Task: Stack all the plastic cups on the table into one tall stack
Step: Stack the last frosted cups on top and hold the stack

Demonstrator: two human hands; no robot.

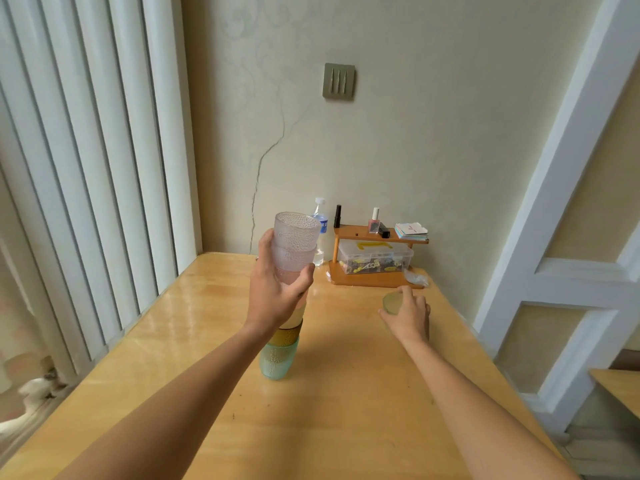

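A tall stack of textured plastic cups (289, 282) stands on the wooden table (346, 410), with a teal cup (277, 362) at the bottom, amber and yellowish ones above, and clear pinkish cups (296, 237) on top. My left hand (277, 292) wraps around the stack's upper middle. To the right, a single pale green cup (391, 304) stands upright on the table, and my right hand (408, 317) closes around its side, hiding most of it.
Against the back wall stand a small wooden shelf (377, 277) holding a clear plastic box, small bottles and cards, and a water bottle (320, 233). Vertical blinds run along the left side. A white door frame rises at the right.
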